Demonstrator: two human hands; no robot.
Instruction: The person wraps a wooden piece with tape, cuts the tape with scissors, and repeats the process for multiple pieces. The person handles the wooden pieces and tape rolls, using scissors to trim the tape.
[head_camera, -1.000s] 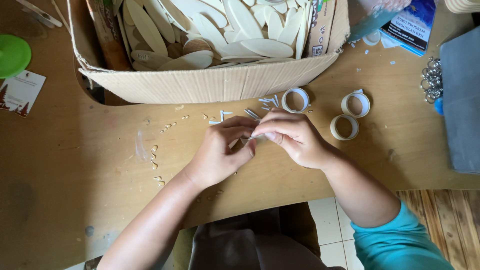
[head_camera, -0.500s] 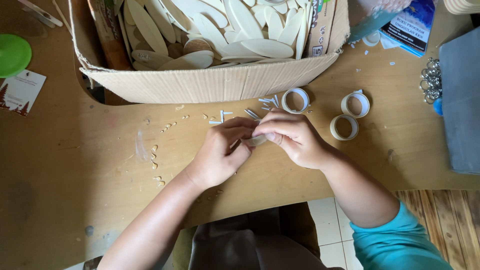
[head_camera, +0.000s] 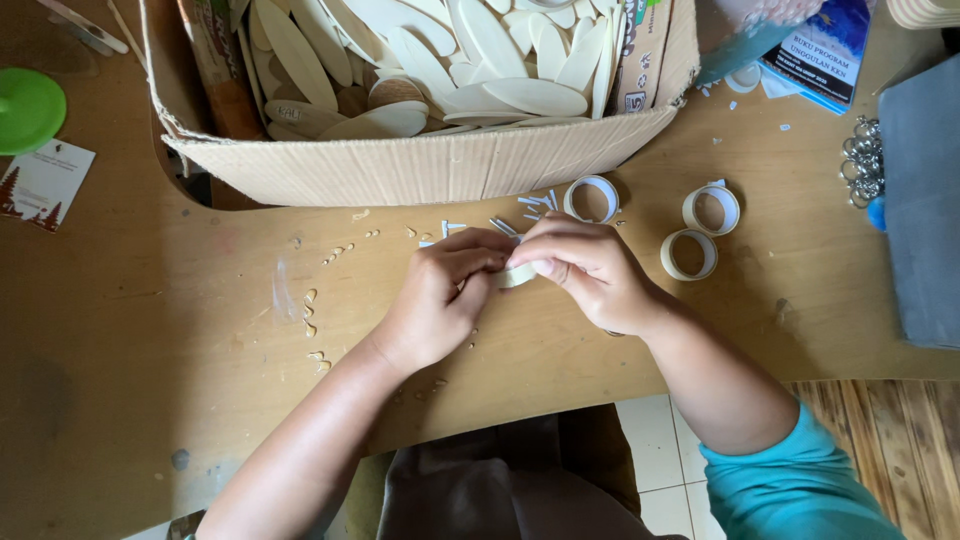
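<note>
Table (head_camera: 150, 400) unchanged: left hand (head_camera: 435, 300) and right hand (head_camera: 590, 270) still pinch one pale piece (head_camera: 515, 277), grips pressed together.

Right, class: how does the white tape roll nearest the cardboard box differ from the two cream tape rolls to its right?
The white tape roll is whiter and thinner-walled; the two cream tape rolls are yellowish with thicker walls. The white one lies close to the cardboard box; the cream ones lie farther off. All lie flat on the wooden table, untouched.
</note>
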